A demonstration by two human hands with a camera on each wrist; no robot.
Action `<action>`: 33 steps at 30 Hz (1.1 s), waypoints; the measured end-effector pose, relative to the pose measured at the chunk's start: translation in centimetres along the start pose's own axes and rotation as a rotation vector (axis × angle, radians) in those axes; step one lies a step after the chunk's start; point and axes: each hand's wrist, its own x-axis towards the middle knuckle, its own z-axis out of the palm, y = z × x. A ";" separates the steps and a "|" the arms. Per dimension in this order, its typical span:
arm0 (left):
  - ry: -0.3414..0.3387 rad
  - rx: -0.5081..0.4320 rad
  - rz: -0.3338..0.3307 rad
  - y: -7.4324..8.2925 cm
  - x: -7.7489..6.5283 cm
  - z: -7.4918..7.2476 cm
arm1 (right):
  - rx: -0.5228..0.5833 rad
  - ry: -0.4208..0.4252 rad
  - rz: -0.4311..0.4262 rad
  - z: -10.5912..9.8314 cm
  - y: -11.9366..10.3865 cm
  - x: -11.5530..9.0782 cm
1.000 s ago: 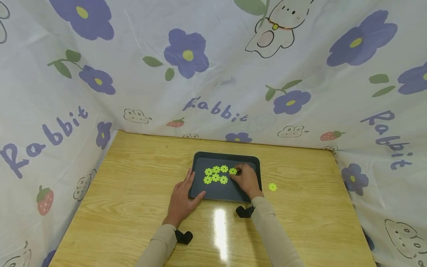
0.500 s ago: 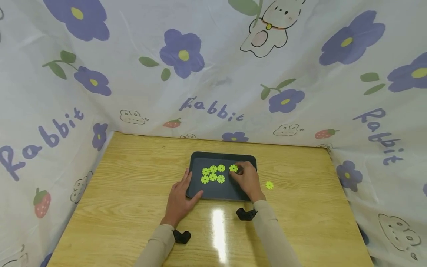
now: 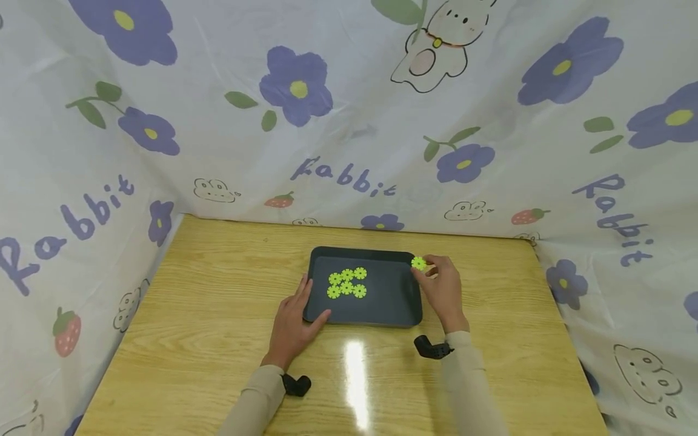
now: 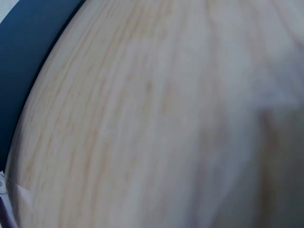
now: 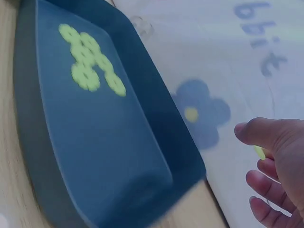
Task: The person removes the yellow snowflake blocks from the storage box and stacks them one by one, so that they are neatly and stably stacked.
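Note:
In the head view, a dark rectangular tray [image 3: 389, 300] lies on the table with several yellow-green snowflake building discs [image 3: 346, 287] in two short rows on its left half. My right hand [image 3: 444, 290] pinches one more snowflake disc [image 3: 418, 263] by thumb and fingers, held over the tray's right rim. In the right wrist view only a sliver of that disc [image 5: 259, 152] shows behind the thumb. My left hand [image 3: 293, 327] rests with straight fingers along the tray's left edge, thumb at the front left corner. The left wrist view catches the tray wall [image 4: 33, 52], not the hand.
The wooden table [image 3: 218, 284] extends around the tray on all sides. A patterned cloth [image 3: 354, 121] with flowers and rabbits stands as a wall at the back and both sides. Glare [image 3: 357, 384] lies in front of the tray.
My right hand has lifted its disc from the tray's right part and moved right to the rim. The loose disc on the table is now hidden behind that hand. The left hand stays.

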 end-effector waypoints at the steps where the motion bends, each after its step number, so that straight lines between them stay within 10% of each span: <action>1: -0.002 -0.002 -0.002 0.0 0.0 0.0 | 0.002 0.008 0.016 -0.4 0.4 -0.1; 19: 0.009 -0.003 0.007 0.0 0.1 0.0 | -0.029 -0.101 0.285 -2.8 6.9 -3.8; 33: -0.010 -0.004 -0.015 0.0 0.1 0.1 | -0.051 -0.154 0.288 -1.7 7.7 -4.4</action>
